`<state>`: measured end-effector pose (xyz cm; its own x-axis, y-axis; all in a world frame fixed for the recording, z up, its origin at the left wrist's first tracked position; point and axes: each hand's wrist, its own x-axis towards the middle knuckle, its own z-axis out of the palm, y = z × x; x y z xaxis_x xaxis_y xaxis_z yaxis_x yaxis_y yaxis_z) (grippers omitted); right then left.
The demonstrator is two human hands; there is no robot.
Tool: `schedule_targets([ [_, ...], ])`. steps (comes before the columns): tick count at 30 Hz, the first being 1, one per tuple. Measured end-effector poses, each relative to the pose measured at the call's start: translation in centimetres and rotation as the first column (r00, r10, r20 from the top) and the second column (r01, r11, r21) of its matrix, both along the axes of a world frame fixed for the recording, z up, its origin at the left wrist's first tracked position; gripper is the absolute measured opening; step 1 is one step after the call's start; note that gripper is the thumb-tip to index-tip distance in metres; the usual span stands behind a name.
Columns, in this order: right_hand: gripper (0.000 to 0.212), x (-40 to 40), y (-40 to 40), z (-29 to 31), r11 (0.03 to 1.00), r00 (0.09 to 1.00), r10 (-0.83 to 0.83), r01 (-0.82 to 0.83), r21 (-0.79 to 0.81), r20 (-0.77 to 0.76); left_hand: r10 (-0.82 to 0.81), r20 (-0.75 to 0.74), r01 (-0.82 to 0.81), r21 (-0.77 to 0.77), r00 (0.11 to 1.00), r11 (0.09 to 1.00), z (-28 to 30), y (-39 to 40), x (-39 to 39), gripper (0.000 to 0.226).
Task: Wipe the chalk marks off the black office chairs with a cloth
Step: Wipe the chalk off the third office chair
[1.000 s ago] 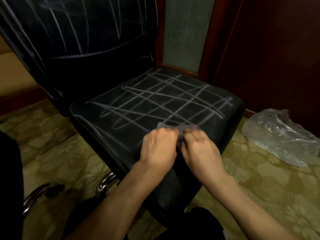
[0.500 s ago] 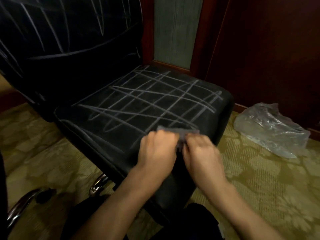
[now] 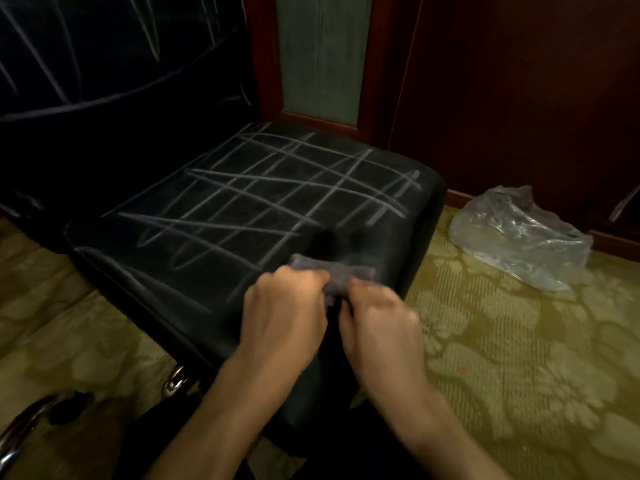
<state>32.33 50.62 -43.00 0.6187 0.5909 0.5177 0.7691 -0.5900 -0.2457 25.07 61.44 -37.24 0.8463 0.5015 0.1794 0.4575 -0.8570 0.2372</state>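
Near the front edge of a black office chair seat [image 3: 263, 216], two bare hands grip a small grey cloth [image 3: 334, 275] between them; the left hand [image 3: 285, 310] has its fingers curled over the cloth's left part, and the right hand [image 3: 379, 323] has its fingers curled over the right part; both hands are blurred, and the cloth lies bunched against the seat cushion. White chalk marks [image 3: 277, 188] cross the seat in a rough grid of long straight lines, reaching from the back of the cushion almost to the cloth; just behind the cloth a small patch of the seat looks darker. More chalk lines streak the black backrest [image 3: 114, 64] at upper left. Under the chair, chrome base legs [image 3: 24, 427] show at lower left on a green and gold patterned carpet [image 3: 519, 358]. To the right of the seat, well apart from the hands, a crumpled clear plastic bag [image 3: 516, 237] lies on the carpet against dark red wooden panelling [image 3: 519, 98]; behind the chair stands a grey-green wall panel [image 3: 320, 53] framed in the same wood.
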Motion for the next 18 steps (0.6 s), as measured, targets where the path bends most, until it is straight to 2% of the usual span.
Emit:
schedule_targets([
  [4, 0.020, 0.9, -0.4, -0.3, 0.991, 0.992, 0.103, -0.097, 0.093, -0.067, -0.017, -0.073, 0.017, -0.002, 0.997, 1.000, -0.3, 0.5, 0.3, 0.026],
  [7, 0.026, 5.4, 0.2, -0.5, 0.992, 0.992, 0.091, -0.083, 0.091, -0.085, -0.040, -0.026, 0.041, 0.026, 0.999, 0.999, -0.6, 1.0, 4.6, 0.020],
  [10, 0.024, 12.4, 1.0, 0.1, 0.997, 0.995, 0.002, 0.006, 0.081, -0.101, -0.063, 0.101, 0.059, 0.039, 0.993, 0.997, 0.0, 1.3, 11.6, 0.009],
  [11, 0.023, 14.6, 1.3, 0.4, 0.996, 0.992, -0.020, 0.031, 0.085, -0.122, -0.075, 0.090, 0.071, 0.047, 0.993, 0.996, 0.5, 1.3, 14.0, 0.011],
  [13, 0.023, 17.2, 1.5, 0.5, 0.994, 0.982, -0.052, 0.068, 0.084, -0.183, -0.075, -0.039, 0.075, 0.005, 0.996, 0.997, 1.0, 1.0, 17.6, 0.016],
  [15, 0.027, 16.3, 1.0, -0.1, 0.995, 0.978, -0.027, 0.046, 0.089, -0.205, -0.062, -0.107, 0.058, -0.046, 0.992, 0.997, 0.6, 1.0, 17.0, 0.021],
  [18, 0.035, 12.5, -1.2, -0.9, 0.986, 0.959, 0.087, -0.045, 0.158, -0.270, -0.120, -0.076, 0.110, -0.116, 0.990, 0.987, 0.1, 0.4, 12.4, 0.028],
])
